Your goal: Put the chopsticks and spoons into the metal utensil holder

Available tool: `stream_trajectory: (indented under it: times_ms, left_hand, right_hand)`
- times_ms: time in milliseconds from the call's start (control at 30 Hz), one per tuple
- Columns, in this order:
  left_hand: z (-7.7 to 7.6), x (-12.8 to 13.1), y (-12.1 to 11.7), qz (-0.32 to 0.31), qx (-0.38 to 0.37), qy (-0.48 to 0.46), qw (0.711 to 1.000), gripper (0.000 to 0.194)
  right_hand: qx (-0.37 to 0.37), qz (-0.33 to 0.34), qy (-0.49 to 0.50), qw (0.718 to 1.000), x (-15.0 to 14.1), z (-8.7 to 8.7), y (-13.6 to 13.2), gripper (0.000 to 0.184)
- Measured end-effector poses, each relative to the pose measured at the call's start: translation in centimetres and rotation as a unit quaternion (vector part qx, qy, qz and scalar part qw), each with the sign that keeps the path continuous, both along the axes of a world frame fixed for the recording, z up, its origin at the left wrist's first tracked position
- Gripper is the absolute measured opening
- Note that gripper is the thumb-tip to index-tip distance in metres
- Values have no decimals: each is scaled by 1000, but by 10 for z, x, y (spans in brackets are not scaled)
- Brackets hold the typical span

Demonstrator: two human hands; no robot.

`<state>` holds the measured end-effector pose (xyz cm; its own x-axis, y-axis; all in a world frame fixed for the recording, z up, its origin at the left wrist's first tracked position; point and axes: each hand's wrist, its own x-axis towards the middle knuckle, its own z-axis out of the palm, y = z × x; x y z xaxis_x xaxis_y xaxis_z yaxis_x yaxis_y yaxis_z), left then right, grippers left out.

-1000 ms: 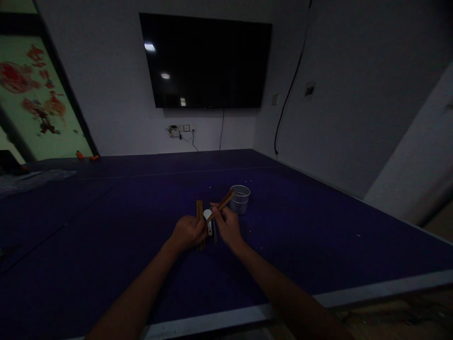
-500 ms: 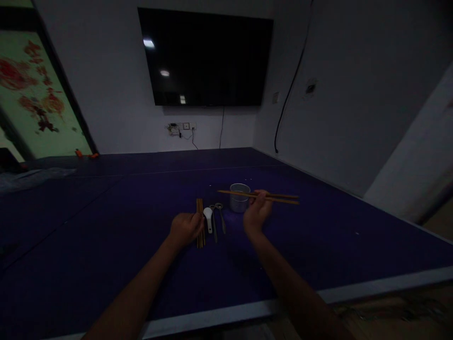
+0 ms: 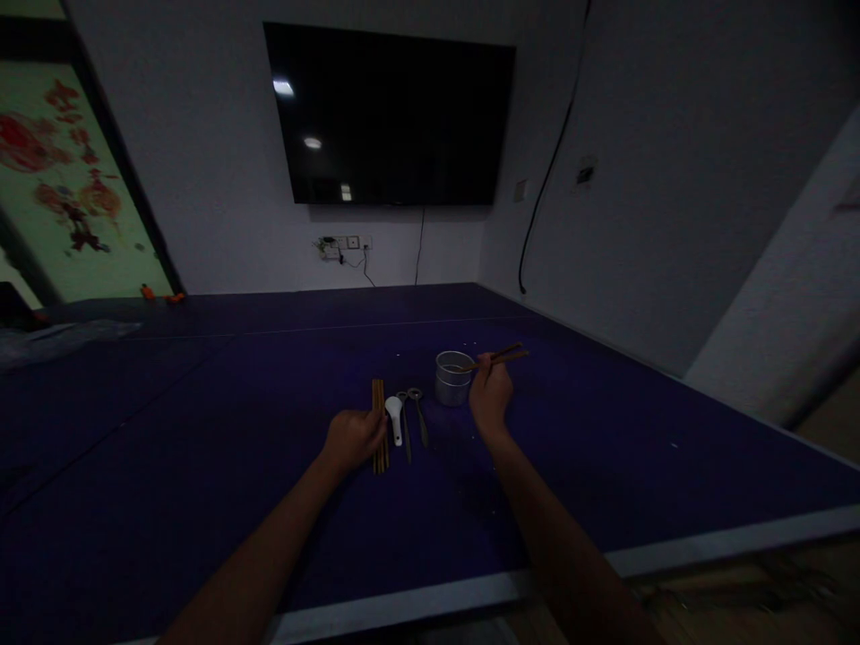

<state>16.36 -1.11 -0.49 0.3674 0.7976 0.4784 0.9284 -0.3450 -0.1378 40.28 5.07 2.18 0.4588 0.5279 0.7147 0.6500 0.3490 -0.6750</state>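
At your far left, crumpled clear plastic [image 3: 67, 342] lies on the purple surface [image 3: 202, 430], which spreads wide between it and your left hand [image 3: 355, 437]. That hand's fingers are curled at a row of chopsticks [image 3: 378, 394] lying lengthwise; in this dim light you can't be sure whether they grip the row or just rest on it. Just right of the row lies a white spoon [image 3: 395, 417], bowl away from you, then two metal spoons [image 3: 420, 421] with their bowls close together. The metal cup [image 3: 452, 390] stands upright beyond them, a little to the right. Beside its rim, your right hand [image 3: 490, 394] has its fingers closed on a pair of chopsticks [image 3: 514, 352], their left ends reaching over the cup's mouth. You have broad surface right of that hand, out toward the side wall [image 3: 638, 224]. The pale front edge [image 3: 403, 611] runs beneath your forearms, well apart from the utensils.
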Motion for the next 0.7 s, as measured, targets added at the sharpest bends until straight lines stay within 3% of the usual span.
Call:
stream_trajectory:
  times_ms: [167,433,700]
  left_hand:
    - [1,0,-1,14,-26,-4,1000,39]
    - [0,-1,1,20,-35,-9,999,40]
    - [0,-1,1,24,-46,-9,999,40]
  right_hand:
    - [-33,12,9,999,3,-9,14,56]
    - [-17,8,-34,999,10,-19,30,52]
    - [-22,79,-40,996,7,-30,37,45]
